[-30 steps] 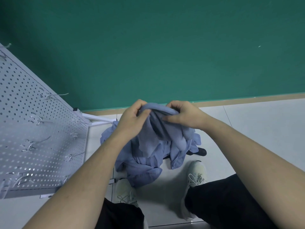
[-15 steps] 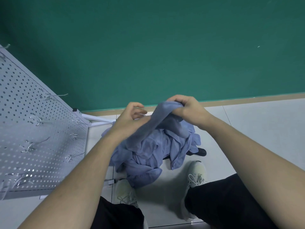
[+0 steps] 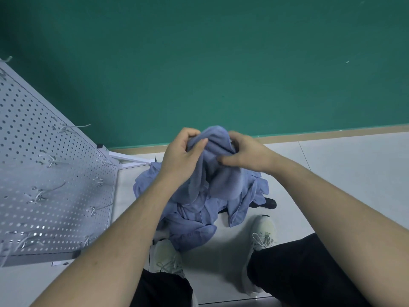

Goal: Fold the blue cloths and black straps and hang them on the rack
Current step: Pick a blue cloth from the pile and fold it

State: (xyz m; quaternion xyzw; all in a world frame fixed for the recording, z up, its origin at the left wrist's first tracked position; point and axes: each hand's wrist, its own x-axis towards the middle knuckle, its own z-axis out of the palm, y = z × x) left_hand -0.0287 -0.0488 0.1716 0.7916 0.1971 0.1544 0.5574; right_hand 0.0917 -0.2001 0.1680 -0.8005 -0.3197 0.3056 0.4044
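I hold a crumpled blue cloth (image 3: 215,142) up at chest height with both hands. My left hand (image 3: 181,156) grips its left side, thumb on top of the fabric. My right hand (image 3: 245,154) pinches the right side, fingers curled into the folds. The cloth hangs down bunched between my wrists. Below it a pile of more blue cloths (image 3: 199,220) lies on the floor. A black strap (image 3: 265,203) sticks out from under the pile's right edge. The white pegboard rack (image 3: 44,178) with several metal hooks stands at the left.
A green wall (image 3: 221,74) rises straight ahead with a tan baseboard along its foot. My two white shoes (image 3: 262,235) stand on the pale tiled floor (image 3: 354,173) beside the pile. The rack's white foot bar (image 3: 130,161) reaches toward the cloths.
My hands have shifted along the held cloth and come close together again. The right hand has dropped from the cloth's top to its right side; the left now grips higher.
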